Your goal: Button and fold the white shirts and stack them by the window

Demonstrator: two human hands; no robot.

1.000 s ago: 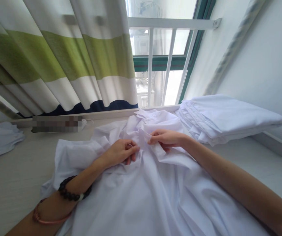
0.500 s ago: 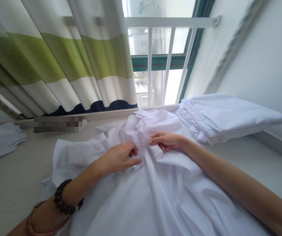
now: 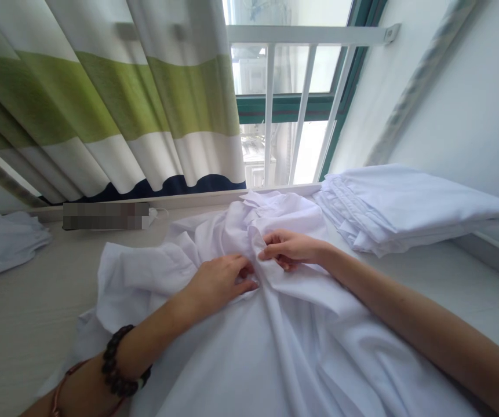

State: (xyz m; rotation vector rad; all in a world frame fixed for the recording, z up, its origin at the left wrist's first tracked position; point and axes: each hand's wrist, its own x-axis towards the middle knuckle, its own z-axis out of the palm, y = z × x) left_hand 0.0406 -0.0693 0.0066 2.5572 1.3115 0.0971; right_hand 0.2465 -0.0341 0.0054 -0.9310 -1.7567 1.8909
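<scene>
A crumpled white garment (image 3: 249, 347) lies spread over the table in front of me. My left hand (image 3: 221, 281) rests on it near its middle, fingers curled and pinching a fold of the cloth. My right hand (image 3: 288, 249) sits just to the right, thumb and fingers pinched on another edge of the same cloth. The two hands nearly touch. A black bead bracelet (image 3: 121, 365) and a thin pink band circle my left wrist.
A stack of folded white cloth (image 3: 405, 205) stands at the right by the wall. More white cloth (image 3: 1, 243) lies at the far left. A striped green, white and navy curtain (image 3: 101, 104) and a barred window (image 3: 292, 110) are behind the pale table (image 3: 23, 313).
My left hand has slid a little right and forward on the cloth toward my right hand. The right hand has stayed pinched in nearly the same place.
</scene>
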